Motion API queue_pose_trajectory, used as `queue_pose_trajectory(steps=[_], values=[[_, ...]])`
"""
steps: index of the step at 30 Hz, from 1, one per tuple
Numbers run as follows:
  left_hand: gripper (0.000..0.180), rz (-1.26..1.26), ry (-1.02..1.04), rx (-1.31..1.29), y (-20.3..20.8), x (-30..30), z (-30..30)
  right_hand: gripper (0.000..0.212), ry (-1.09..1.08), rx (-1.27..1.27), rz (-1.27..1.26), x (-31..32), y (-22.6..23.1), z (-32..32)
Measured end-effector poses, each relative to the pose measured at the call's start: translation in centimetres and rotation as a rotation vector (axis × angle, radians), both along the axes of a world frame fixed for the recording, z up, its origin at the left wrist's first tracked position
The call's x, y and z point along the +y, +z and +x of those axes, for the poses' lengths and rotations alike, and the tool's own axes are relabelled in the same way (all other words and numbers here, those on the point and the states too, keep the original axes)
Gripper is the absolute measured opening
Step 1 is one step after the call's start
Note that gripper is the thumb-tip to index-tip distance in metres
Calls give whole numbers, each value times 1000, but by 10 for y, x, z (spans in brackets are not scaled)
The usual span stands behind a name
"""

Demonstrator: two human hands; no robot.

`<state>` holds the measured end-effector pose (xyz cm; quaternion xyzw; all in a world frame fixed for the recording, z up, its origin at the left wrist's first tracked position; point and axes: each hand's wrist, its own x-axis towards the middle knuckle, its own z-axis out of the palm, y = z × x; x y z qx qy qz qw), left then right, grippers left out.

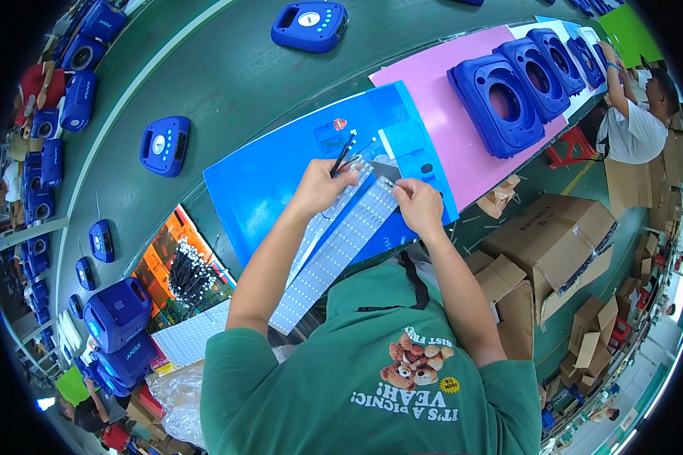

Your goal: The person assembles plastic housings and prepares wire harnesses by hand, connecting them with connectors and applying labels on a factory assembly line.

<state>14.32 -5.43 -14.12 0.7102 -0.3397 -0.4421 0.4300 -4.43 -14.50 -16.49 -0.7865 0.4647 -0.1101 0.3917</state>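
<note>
My left hand [320, 186] is closed round a small bunch of black wires [347, 149] with white plug ends, and its fingertips meet the top of a narrow white LED strip [334, 211]. In my right hand [420, 203], thumb and finger pinch the upper corner of a wider white LED panel [341, 254] marked with rows of small dots. Strip and panel slant side by side down toward my lap. Beneath both hands lies a blue sheet [269, 182] on the bench. How the wires meet the strip is hidden by my fingers.
A pile of black wires [190, 277] and more LED panels [193, 334] lie at the left. Blue speaker housings [501, 106] stand on a pink sheet [463, 64]. Finished-looking blue speakers [165, 148] sit on the green surface. Cardboard boxes [546, 235] and a co-worker [636, 125] are right.
</note>
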Motion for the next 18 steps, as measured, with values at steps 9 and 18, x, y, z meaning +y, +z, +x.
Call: queue_pose_trajectory(steps=[9,18], values=[[19,77,-198,456,16,-2,-10,22,-211,-706,747,2,42,49],[19,115,-263,445,13,-1,-12,18,-284,-795,785,-3,36,44]])
